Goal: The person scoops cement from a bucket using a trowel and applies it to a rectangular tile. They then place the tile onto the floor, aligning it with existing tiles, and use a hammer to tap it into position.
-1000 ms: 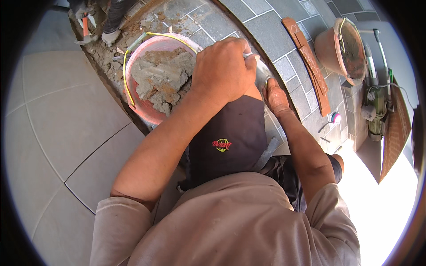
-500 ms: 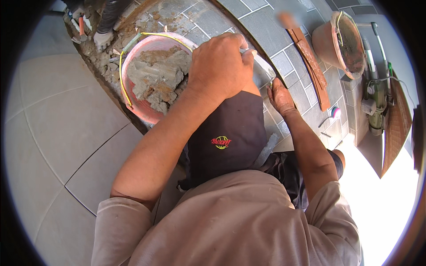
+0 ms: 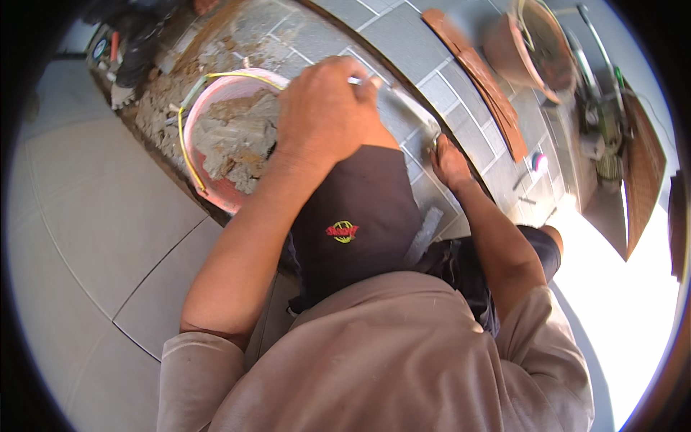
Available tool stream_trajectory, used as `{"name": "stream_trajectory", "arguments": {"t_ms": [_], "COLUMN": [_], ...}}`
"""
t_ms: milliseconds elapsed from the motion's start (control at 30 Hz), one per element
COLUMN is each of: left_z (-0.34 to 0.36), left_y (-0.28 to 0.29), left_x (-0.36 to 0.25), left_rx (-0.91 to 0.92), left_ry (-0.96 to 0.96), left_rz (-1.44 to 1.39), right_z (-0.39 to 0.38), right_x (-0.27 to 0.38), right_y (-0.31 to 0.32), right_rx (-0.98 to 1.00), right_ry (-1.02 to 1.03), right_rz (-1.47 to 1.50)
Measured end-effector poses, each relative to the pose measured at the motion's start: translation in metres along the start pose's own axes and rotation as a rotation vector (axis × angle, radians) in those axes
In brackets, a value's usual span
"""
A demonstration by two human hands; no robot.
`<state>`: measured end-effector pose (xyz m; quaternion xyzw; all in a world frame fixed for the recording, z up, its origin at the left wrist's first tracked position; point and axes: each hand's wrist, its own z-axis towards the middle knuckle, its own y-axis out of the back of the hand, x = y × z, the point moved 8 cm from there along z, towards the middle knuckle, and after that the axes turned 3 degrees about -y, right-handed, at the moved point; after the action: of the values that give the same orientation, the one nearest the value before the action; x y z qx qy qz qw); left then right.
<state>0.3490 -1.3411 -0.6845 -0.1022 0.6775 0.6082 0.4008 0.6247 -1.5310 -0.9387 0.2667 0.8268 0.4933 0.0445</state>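
My left hand [image 3: 320, 108] is closed above my bent knee, beside the pink bucket [image 3: 193, 155] with a yellow-and-green handle. A small pale tip shows at its thumb; what it holds is mostly hidden. Grey-brown mortar or rubble [image 3: 234, 137] fills the bucket in lumps. Farther right, my right hand [image 3: 451, 162] is low over the grey paving tiles [image 3: 410, 36], its fingers curled together at the dark curved strip [image 3: 392, 68]. Something small shows at its fingertips, too blurred to name. A whitish smear or piece [image 3: 417, 108] lies between the hands along that strip.
At the upper left a co-worker in dark clothes [image 3: 137, 36] is near an orange-handled tool [image 3: 114, 45] and loose rubble [image 3: 155, 101]. Brown planks [image 3: 482, 86], a second bucket [image 3: 507, 54] and a green machine [image 3: 610, 137] stand right. Large pale tiles [image 3: 86, 209] spread left.
The view has shifted, so the buckets and planks sit farther left or higher. My right hand's fingers have curled in from a flatter pose. The co-worker's gloved hand has moved left.
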Motion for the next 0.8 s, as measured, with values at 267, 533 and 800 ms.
{"name": "stream_trajectory", "arguments": {"t_ms": [267,533,800], "left_z": [0.023,0.065,0.067], "left_y": [-0.017,-0.037,-0.052], "left_x": [-0.009,-0.014,-0.048], "left_rx": [0.126,0.153,0.250], "left_ry": [0.092,0.053,0.035], "left_rz": [0.048,0.137,0.252], "right_z": [-0.109,-0.166,-0.181], "right_x": [0.000,-0.075,-0.128], "right_y": [0.016,-0.006,0.014], "right_rx": [0.346,0.229,0.009], "right_ry": [-0.437,-0.402,-0.415], "right_rz": [0.443,0.477,0.188]}}
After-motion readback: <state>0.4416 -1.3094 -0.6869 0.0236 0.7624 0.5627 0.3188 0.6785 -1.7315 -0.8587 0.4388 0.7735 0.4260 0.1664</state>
